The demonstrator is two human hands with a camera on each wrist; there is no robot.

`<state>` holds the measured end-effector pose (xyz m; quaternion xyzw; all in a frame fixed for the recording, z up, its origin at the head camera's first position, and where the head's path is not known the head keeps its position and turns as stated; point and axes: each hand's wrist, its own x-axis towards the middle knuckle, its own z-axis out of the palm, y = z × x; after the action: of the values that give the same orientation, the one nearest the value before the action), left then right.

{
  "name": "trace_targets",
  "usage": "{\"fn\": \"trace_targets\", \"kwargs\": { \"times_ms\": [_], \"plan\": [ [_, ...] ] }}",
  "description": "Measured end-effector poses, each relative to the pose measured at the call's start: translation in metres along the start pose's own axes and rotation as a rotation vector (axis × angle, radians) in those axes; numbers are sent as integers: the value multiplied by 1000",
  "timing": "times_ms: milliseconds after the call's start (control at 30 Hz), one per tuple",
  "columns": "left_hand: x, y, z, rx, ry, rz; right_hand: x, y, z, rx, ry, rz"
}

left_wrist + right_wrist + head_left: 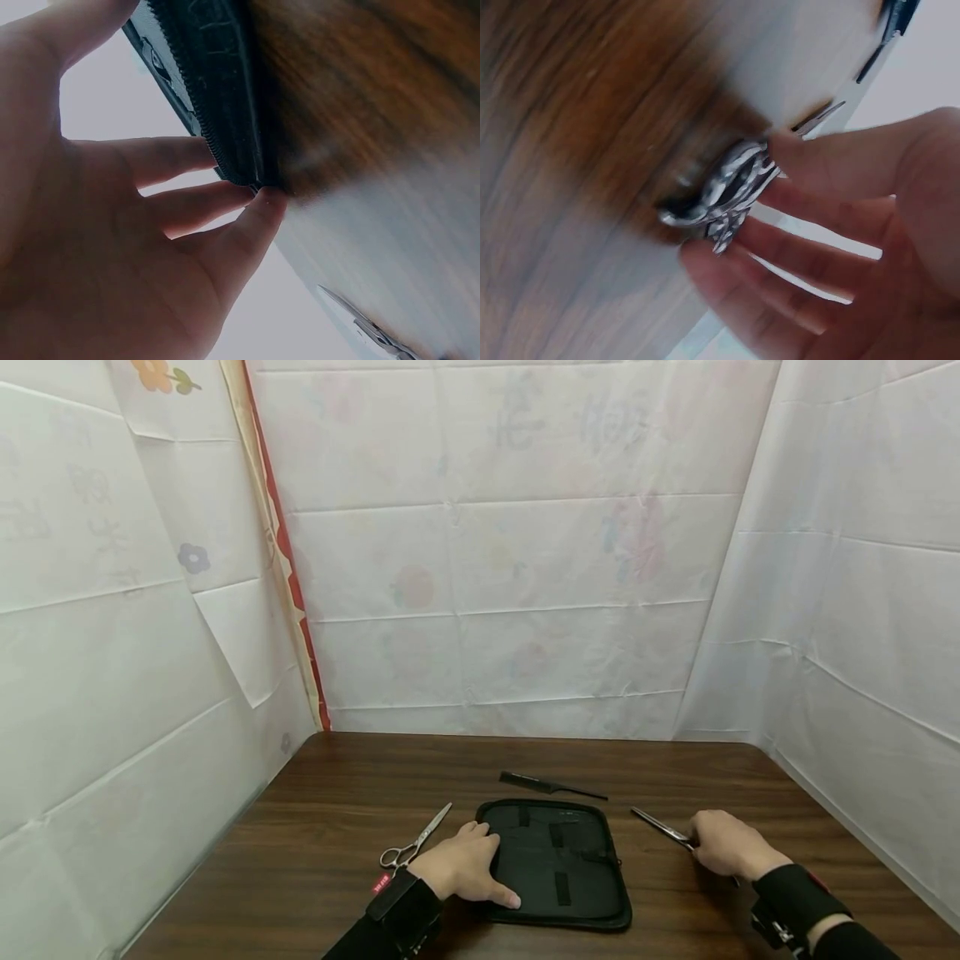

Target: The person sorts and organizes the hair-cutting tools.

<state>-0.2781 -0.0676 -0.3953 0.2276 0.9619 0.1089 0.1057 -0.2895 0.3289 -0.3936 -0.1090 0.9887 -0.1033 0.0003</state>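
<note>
Ok, nearest cam: black straps (801,897) on both wrists, dark sleeves behind them. L hand (465,866) is on the black zip case (592,872), fingers spread & fairly straight, tips at its L edge, thumb over the inside near the front; touching it, not wrapped round it. L wrist view shows zipper teeth along that edge, one fingertip right at a corner.

R hand (729,843), well right of case, has fingers curled in & thumb pinching the handle end of the silver scissors (660,827). Blades look closed, tips pointing away & left, toward case. Can't tell if they're lifted off the tabletop (315,860) or touching it; R wrist view is a bit blurry.

Case lies flat, opened out, approx mid tabletop, w/ elastic loops (562,888) on its dark lining. 2nd scissors (431,832) lie just L of L hand, tips away & right, red tag (381,883) by the handle.

Farther out, black comb (534,782) lies just past case's far edge, thin tail to the R. Behind: creased white sheets (487,560) w/ faint prints, plus a red-edged strip (282,539) at L corner.
</note>
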Motion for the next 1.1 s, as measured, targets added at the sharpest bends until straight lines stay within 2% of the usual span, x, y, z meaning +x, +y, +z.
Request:
{"fn": "trace_targets", "kwargs": {
  "times_ms": [200,467,567,833,1100],
  "plan": [
    [0,0,-1,-3,-9,-6,-1,3,1,-48,31,-6],
    [0,0,-1,0,-10,-10,3,2,0,-131,-13,-102],
    [-1,0,-1,6,-11,-10,4,1,1,-132,-33,-115],
    [-1,1,-2,9,-15,-7,8,-1,-5,-81,-124,-26],
    [-1,2,-2,-2,-18,-18,11,-1,-3,-85,-110,-8]
  ]
}}
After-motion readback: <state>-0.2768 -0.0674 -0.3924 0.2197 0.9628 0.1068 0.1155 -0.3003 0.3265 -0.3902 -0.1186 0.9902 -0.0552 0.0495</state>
